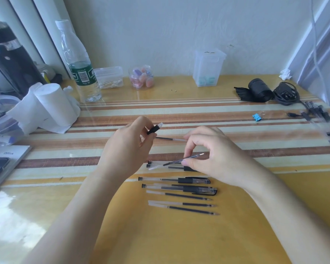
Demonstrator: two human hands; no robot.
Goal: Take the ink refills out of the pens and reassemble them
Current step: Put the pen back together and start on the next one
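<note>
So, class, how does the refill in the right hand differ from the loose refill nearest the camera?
The held refill is pinched by the right hand; the nearest refill lies untouched on the table. The held refill slants upward to its tip; the nearest refill lies flat. Both have dark ink, tips pointing right.

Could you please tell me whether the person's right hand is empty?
No, the right hand pinches a thin dark plastic ink refill.

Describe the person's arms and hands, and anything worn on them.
Both are bare. The left hand and right hand wear no gloves, and no rings show. The left forearm and right forearm carry no sleeve, watch or bracelet down to the picture's lower edge.
</note>
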